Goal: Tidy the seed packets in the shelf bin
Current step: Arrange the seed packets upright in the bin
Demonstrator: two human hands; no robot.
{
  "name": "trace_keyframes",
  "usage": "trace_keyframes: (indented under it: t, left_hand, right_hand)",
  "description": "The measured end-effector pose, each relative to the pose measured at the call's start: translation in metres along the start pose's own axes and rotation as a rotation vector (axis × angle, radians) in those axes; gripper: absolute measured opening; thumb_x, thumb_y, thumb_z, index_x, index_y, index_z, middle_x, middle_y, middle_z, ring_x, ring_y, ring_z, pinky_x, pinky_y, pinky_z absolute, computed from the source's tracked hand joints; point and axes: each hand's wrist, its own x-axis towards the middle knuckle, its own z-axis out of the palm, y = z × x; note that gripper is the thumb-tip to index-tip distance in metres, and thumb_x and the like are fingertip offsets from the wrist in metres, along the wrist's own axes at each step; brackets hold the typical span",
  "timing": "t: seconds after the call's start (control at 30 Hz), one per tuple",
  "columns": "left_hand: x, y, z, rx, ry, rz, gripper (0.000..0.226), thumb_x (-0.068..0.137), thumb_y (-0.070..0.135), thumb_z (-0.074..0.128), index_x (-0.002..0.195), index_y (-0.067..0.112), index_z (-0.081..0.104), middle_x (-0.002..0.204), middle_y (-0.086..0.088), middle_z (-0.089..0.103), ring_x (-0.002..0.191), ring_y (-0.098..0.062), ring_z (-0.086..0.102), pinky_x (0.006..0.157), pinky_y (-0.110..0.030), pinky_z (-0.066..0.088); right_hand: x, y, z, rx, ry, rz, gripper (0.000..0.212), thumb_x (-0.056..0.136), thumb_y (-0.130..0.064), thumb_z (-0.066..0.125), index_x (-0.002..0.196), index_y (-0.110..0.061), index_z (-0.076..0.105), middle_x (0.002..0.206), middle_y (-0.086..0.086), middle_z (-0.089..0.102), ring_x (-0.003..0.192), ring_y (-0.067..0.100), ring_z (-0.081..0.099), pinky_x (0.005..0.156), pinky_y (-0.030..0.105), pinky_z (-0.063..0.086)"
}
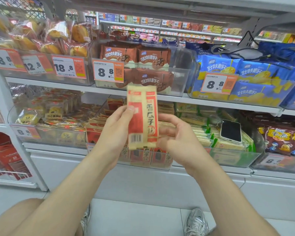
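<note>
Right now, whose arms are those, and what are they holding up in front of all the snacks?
Those are a person's own arms. The camera sits on their head and looks forward and down, so you see what they see: shop shelves full of snack bins. The left hand and the right hand hold cream-and-red seed packets upright. Just below is the clear bin with more of the same packets. A phone lies on the green packets in the next bin.
</note>
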Motion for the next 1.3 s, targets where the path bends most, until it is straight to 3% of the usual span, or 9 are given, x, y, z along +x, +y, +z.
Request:
trace_keyframes:
  t: [0.07, 0.17, 0.3, 0.67, 0.8, 0.93, 1.07, 1.17, 1.3]
  left_hand:
    - [-0.001, -0.001, 0.001, 0.013, 0.071, 0.018, 0.029, 0.116, 0.041, 0.044, 0.123, 0.032, 0.071, 0.112, 0.005, 0.082, 0.106, -0.018, 0.079, 0.096, -0.055, 0.063]
    - [-0.002, -0.003, 0.0, 0.029, 0.078, -0.011, 0.03, 0.116, 0.036, 0.045, 0.12, 0.029, 0.075, 0.107, 0.003, 0.083, 0.099, -0.019, 0.081, 0.094, -0.054, 0.064]
    - [-0.005, -0.004, 0.002, 0.017, -0.06, -0.099, 0.032, 0.115, 0.034, 0.049, 0.122, 0.025, 0.079, 0.111, -0.006, 0.083, 0.104, -0.026, 0.081, 0.099, -0.057, 0.06]
    - [-0.007, -0.011, 0.016, -0.167, -0.089, -0.149, 0.032, 0.115, 0.03, 0.047, 0.127, 0.02, 0.075, 0.115, -0.01, 0.082, 0.106, -0.028, 0.08, 0.095, -0.053, 0.062]
    - [-0.006, -0.011, 0.015, -0.094, 0.076, -0.014, 0.02, 0.107, 0.016, 0.066, 0.125, 0.023, 0.062, 0.108, -0.003, 0.083, 0.095, -0.022, 0.081, 0.078, -0.046, 0.067]
    - [-0.001, -0.017, 0.01, 0.312, 0.199, 0.263, 0.019, 0.095, 0.008, 0.077, 0.097, 0.024, 0.066, 0.098, 0.008, 0.078, 0.089, -0.011, 0.078, 0.077, -0.046, 0.067]
    - [-0.002, -0.019, 0.007, 0.362, 0.143, 0.24, 0.023, 0.085, 0.04, 0.09, 0.096, 0.029, 0.073, 0.1, 0.012, 0.08, 0.092, -0.01, 0.078, 0.083, -0.048, 0.066]
    - [-0.004, -0.018, 0.006, 0.391, 0.155, 0.266, 0.033, 0.079, 0.05, 0.093, 0.091, 0.027, 0.073, 0.093, 0.012, 0.08, 0.087, -0.007, 0.078, 0.08, -0.042, 0.066]
    - [-0.006, -0.019, 0.01, 0.402, 0.194, 0.309, 0.019, 0.085, 0.034, 0.09, 0.081, 0.023, 0.075, 0.08, 0.01, 0.079, 0.075, -0.007, 0.077, 0.071, -0.032, 0.064]
  right_hand:
    - [-0.002, 0.002, 0.005, -0.13, -0.086, 0.026, 0.071, 0.089, 0.017, 0.058, 0.139, -0.034, 0.06, 0.101, -0.001, 0.081, 0.086, 0.025, 0.079, 0.079, 0.055, 0.061]
    - [0.001, 0.002, 0.007, -0.124, -0.114, 0.064, 0.054, 0.091, 0.005, 0.07, 0.132, -0.031, 0.069, 0.101, -0.004, 0.081, 0.094, 0.015, 0.08, 0.086, 0.047, 0.066]
    - [0.009, -0.002, 0.001, 0.059, 0.114, 0.044, 0.013, 0.1, -0.03, 0.075, 0.111, -0.023, 0.078, 0.096, -0.005, 0.083, 0.089, 0.01, 0.08, 0.077, 0.031, 0.06]
    - [0.007, -0.002, 0.004, 0.329, 0.141, 0.208, 0.016, 0.106, -0.026, 0.067, 0.11, -0.014, 0.077, 0.098, 0.004, 0.083, 0.085, 0.019, 0.079, 0.061, 0.035, 0.058]
    - [0.007, -0.002, 0.007, 0.246, 0.169, 0.198, 0.016, 0.109, -0.025, 0.061, 0.109, -0.015, 0.074, 0.093, 0.003, 0.083, 0.075, 0.017, 0.078, 0.054, 0.035, 0.058]
    - [0.007, 0.0, 0.009, 0.127, 0.195, 0.094, 0.016, 0.108, -0.023, 0.062, 0.105, -0.019, 0.077, 0.093, 0.0, 0.083, 0.086, 0.019, 0.081, 0.07, 0.04, 0.062]
    - [0.001, 0.001, 0.011, 0.052, 0.166, -0.022, 0.025, 0.108, -0.033, 0.062, 0.1, -0.023, 0.083, 0.09, 0.0, 0.083, 0.089, 0.021, 0.081, 0.088, 0.05, 0.064]
    - [0.0, 0.001, 0.015, 0.029, 0.204, -0.094, 0.033, 0.109, -0.039, 0.059, 0.097, -0.021, 0.083, 0.085, 0.001, 0.081, 0.087, 0.023, 0.079, 0.084, 0.05, 0.064]
    - [-0.001, 0.0, 0.024, -0.069, 0.29, -0.223, 0.038, 0.101, -0.049, 0.049, 0.086, -0.021, 0.07, 0.08, 0.002, 0.074, 0.081, 0.023, 0.07, 0.079, 0.055, 0.059]
